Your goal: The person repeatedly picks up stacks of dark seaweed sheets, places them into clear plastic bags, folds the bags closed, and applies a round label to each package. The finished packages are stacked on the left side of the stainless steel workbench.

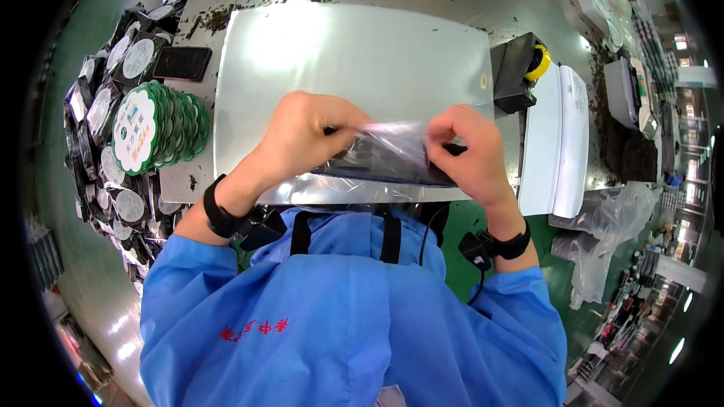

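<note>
Between my hands, near the front edge of the table, a clear plastic bag (401,143) is drawn taut over a dark flat block (377,164). My left hand (311,126) pinches the film's left side between thumb and fingertips. At the other side, my right hand (466,149) pinches the film with its fingers curled in. The block lies low under the film, and its ends are partly hidden by my hands. Beneath everything is a shiny pale metal board (354,53).
At left stand a stack of green-edged scalloped labels (162,128), a black phone (182,63) and a heap of dark packs with round white labels (128,207). A tape dispenser (516,75) with yellow tape and white paper sheets (554,143) lie right. Loose plastic film (603,234) hangs beyond.
</note>
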`<action>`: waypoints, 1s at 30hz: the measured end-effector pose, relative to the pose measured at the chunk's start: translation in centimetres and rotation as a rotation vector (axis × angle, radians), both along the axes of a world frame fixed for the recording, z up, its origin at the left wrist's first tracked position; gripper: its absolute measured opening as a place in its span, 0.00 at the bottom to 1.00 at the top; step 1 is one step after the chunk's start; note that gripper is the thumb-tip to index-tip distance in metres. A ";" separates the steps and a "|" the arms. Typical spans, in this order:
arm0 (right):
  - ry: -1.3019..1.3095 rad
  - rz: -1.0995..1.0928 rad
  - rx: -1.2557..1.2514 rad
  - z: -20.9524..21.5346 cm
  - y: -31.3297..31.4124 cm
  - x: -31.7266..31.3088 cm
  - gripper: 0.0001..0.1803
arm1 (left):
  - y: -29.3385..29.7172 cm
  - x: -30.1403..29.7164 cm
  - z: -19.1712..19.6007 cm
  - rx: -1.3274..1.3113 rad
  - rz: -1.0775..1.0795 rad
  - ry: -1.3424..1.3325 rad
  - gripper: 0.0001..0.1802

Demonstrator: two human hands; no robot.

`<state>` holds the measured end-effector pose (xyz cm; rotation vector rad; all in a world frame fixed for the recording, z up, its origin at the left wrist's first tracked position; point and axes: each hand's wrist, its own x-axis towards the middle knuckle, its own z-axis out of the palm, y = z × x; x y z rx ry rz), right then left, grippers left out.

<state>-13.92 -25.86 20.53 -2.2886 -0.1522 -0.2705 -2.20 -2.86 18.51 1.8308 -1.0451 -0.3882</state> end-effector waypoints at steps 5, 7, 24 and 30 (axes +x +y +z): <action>-0.394 0.179 -0.450 -0.9 -1.0 0.3 0.10 | -0.2 -2.8 2.0 0.090 -0.286 -0.484 0.30; -0.422 0.194 -0.550 -0.7 -1.2 0.3 0.09 | -0.3 -3.8 1.0 0.145 -0.254 -0.644 0.29; -0.326 -0.092 -0.561 -3.7 1.7 0.1 0.32 | -1.4 -1.5 -0.9 0.142 -0.072 -0.767 0.33; -0.557 -0.224 -0.571 -4.5 -7.2 -0.2 0.16 | -1.0 1.6 -2.3 0.117 0.222 -0.646 0.24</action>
